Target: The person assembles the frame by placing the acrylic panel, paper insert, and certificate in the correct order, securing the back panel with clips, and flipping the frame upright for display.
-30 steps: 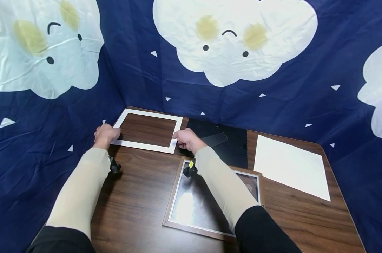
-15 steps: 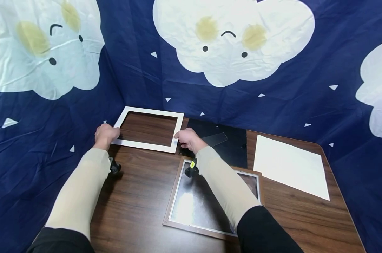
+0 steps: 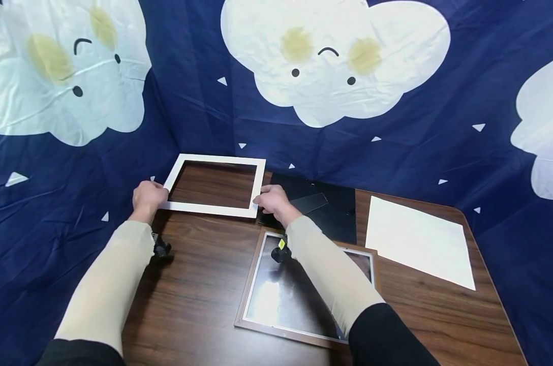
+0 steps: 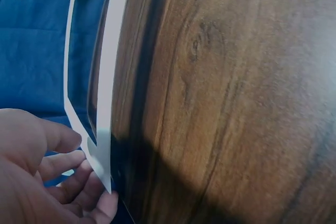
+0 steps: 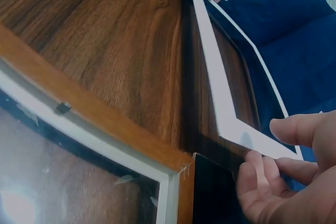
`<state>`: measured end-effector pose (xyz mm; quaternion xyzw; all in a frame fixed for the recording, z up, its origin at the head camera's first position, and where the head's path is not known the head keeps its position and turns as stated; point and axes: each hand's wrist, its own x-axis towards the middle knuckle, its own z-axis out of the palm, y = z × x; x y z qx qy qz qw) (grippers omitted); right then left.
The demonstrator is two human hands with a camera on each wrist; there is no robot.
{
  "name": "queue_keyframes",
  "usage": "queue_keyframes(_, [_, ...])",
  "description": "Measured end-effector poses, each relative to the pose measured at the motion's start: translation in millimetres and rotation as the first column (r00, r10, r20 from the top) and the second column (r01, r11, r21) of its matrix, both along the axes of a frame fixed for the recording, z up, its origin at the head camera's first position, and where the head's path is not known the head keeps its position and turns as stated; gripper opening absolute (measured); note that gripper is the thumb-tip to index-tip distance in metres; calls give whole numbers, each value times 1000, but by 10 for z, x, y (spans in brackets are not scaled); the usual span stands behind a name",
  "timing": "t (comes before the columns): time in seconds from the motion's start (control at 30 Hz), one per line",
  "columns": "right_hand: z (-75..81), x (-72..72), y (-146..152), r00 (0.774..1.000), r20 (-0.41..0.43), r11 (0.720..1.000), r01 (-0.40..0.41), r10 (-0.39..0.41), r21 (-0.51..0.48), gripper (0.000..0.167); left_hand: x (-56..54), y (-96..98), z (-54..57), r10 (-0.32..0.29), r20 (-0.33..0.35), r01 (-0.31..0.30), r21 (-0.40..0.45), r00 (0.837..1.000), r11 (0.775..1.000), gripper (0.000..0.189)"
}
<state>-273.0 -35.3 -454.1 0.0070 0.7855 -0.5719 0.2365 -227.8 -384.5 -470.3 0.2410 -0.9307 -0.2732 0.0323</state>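
A white rectangular mat board (image 3: 208, 209) with a large cut-out window is held level between both hands, and a shadow runs along the table under its near edge in the left wrist view. My left hand (image 3: 148, 200) pinches its left short side, with the thumb above and fingers below in the left wrist view. On the opposite short side, my right hand (image 5: 294, 177) grips the strip near the close corner, thumb over the top. Nearer to me lies a brown wooden picture frame (image 3: 251, 279) with a shiny clear pane and white inner edge, partly hidden by my right forearm.
A black backing board (image 3: 340, 218) lies behind the picture frame, with a dark narrow strip (image 3: 310, 203) on it. At the right is a white sheet (image 3: 418, 244). A blue cloud-print curtain (image 3: 194, 112) rises right behind the wooden table (image 3: 194, 284).
The mat board has risen slightly off the table, its far right corner tilting up and its right side lifting with my right hand. My left hand has shifted a little left.
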Motion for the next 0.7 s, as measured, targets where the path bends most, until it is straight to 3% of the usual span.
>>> queue_keyframes(0.27, [-9, 36, 111, 995, -99, 1000, 8, -7, 15, 63, 71, 44, 30, 36, -26, -32, 134, 999, 990, 46])
queue_keyframes(0.5, [-35, 58, 214, 994, -71, 993, 71, -78, -99, 65, 99, 77, 40, 52, -60, -36, 235, 997, 971, 43])
queue_keyframes(0.7, [-39, 136, 274, 997, -56, 990, 53, -60, -130, 65, 180, 102, 74, 58, -74, -39, 235, 996, 971, 43])
